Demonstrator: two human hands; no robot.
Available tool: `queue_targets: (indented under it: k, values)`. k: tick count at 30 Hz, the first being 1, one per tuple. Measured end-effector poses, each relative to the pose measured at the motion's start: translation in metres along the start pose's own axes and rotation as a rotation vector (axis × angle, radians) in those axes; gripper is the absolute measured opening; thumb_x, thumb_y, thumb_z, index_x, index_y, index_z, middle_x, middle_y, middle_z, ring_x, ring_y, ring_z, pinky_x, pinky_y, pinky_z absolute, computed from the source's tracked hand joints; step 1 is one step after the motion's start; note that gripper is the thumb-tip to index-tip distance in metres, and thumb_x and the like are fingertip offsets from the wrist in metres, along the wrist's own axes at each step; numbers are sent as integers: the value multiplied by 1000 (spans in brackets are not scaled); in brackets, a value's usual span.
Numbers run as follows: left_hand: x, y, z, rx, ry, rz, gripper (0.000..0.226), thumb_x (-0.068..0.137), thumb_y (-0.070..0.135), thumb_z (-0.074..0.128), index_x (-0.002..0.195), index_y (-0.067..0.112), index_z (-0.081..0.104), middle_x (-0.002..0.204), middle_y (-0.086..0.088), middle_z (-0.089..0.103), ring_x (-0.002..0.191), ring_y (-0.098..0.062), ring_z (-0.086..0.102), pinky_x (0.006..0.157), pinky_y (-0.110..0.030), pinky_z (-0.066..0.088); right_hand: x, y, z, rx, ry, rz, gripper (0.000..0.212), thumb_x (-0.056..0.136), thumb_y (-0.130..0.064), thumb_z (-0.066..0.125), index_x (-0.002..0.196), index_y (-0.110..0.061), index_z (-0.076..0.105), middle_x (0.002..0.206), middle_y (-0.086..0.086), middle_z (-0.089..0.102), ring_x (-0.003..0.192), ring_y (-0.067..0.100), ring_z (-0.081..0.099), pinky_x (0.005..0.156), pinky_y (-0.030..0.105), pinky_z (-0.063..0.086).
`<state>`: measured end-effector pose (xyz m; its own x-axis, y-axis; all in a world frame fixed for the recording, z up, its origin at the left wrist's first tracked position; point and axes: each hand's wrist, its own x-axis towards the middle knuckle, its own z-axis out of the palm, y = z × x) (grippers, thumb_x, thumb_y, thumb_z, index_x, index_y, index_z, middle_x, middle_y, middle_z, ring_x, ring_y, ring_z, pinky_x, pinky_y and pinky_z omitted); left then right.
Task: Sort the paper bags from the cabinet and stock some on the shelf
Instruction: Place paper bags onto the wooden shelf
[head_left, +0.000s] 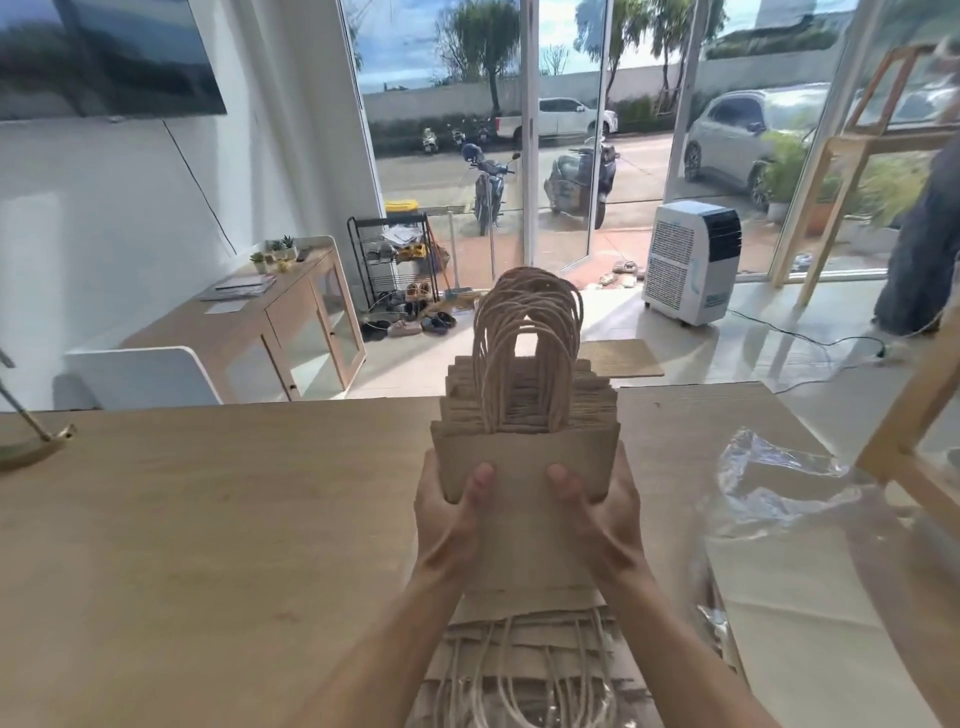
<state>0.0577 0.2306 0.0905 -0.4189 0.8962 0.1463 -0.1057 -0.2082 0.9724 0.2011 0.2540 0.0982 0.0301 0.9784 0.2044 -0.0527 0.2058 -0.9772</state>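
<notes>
the left hand (447, 519) grips one side of the bundle of paper bags (524, 457) and the right hand (608, 525) the other, thumbs pressed on its near face, fingers curled behind. the bundle stands upright between them, handles up, over a second stack (524, 660) lying flat at the worktop's (208, 519) near edge.

The left hand (447, 525) and right hand (608, 525) grip an upright stack of flat brown paper bags with twisted cord handles (524, 457) — thumbs on its near face — over the pale wooden bench (208, 519). Below that stack lie more handled brown bags (524, 660), flat; to its right, crumpled clear plastic wrap (769, 483).
</notes>
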Motion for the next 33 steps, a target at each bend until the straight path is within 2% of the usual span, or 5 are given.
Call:
queue_targets:
  k: [10,16,25,30,33]
  values:
    - [-2,17,3,-33,15,-6,104,35,85,78,110,16,60,110,-18,71,100,-38,70,84,-57,58,-4,-19,1,-9,-21,-26,60,54,-64,70,102,-30,58,95,-2,72,88,13,70,80,46,58]
    - [-11,35,9,-85,-82,22,110,37,81,81,115,7,57,104,-17,72,92,-33,71,76,-48,61,-19,-42,-7,0,40,-59,74,54,-62,71,115,-23,58,99,-3,73,87,10,71,78,40,60]
    - [-50,50,26,-165,-336,-32,102,33,84,78,109,19,59,105,-12,72,92,-27,72,73,-41,61,-80,-69,-33,-52,303,-108,68,53,-60,73,111,-27,60,97,-5,73,90,9,70,76,31,57]
    - [-79,57,50,-191,-455,-40,100,37,85,77,110,20,58,113,-18,70,104,-37,69,86,-53,58,-115,-88,-60,-90,436,-152,63,51,-60,68,105,-28,59,86,-15,71,76,-9,67,63,10,50]
    - [-102,60,68,-202,-530,-55,101,36,86,77,112,20,59,114,-18,70,106,-38,68,89,-56,57,-136,-98,-82,-101,520,-172,62,52,-58,69,104,-25,60,87,-12,71,75,-7,67,62,9,49]
